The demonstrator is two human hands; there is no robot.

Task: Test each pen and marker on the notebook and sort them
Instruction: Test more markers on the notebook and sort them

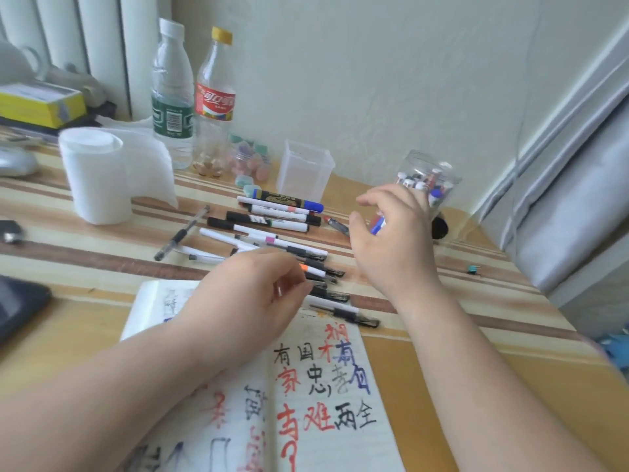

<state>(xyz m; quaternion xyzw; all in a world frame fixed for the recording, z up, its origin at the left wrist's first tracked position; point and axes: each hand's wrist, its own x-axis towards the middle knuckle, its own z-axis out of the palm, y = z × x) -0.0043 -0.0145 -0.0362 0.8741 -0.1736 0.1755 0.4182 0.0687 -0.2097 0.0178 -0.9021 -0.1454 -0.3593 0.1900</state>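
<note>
Left hand (252,291) covers the top of the open lined-paper notebook (323,386). Its thumb and forefinger pinch the end of a slim white plastic pen with a black clip (328,295), which lies in the near part of the row; motion blur softens the contact. Right hand (391,243) is raised over the table, fingers curled round a blue, white and red marker (378,223). The palm hides most of the marker and only a short stub shows.

Notebook pages carry red, black and blue brush-like characters; the lower edge is cut off by the frame. The row of white and black cylindrical pens and markers (279,218) lies on the glossy striped wooden tabletop (102,264), beyond the notebook. The clear round plastic jar (430,178) behind the right hand holds small coloured pieces, too blurred to identify. Clear square plastic cup (304,168) stands near the wall. The soft white paper roll (95,175) stands far left. A dark flat device (17,301) is cropped at the left edge.
</note>
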